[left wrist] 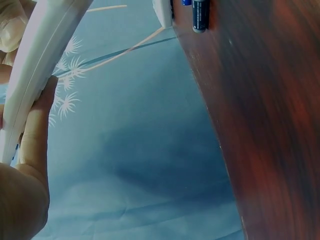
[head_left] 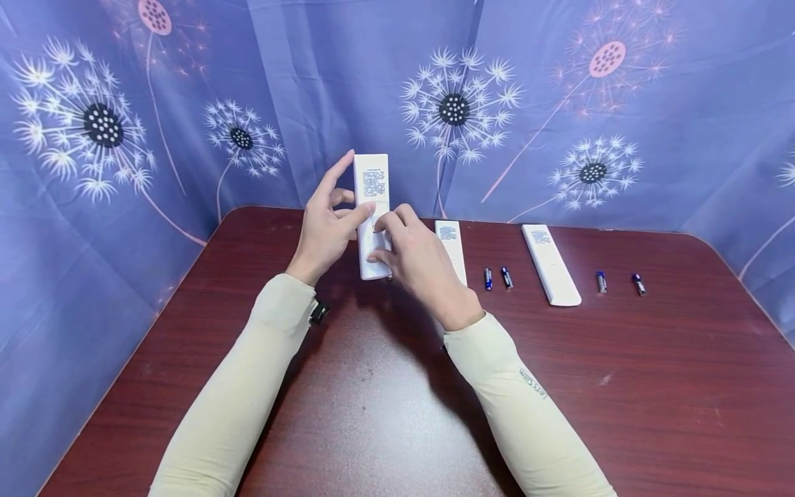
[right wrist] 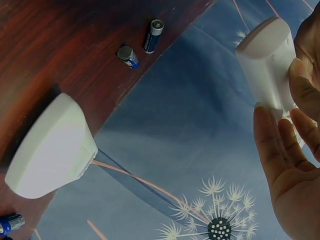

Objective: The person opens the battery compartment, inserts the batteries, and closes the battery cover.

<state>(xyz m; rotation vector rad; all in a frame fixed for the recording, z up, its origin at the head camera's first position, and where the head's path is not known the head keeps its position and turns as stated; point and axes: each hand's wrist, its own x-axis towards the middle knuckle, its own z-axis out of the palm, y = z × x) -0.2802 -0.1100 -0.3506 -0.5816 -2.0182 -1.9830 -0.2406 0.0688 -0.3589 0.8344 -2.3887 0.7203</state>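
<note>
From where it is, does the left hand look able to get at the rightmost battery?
Probably not: the left hand is holding a remote, and the right hand stands between it and the rightmost battery.

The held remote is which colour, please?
The held remote is white, clearest in the head view.

Remote (head_left: 375,185) left, two remotes (head_left: 551,269) right on table (head_left: 310,428), batteries (head_left: 506,278) beside them

"Let's Slim" (head_left: 533,384) — on the right sleeve (head_left: 528,421); remote label (head_left: 374,183) — too small to read.
</note>
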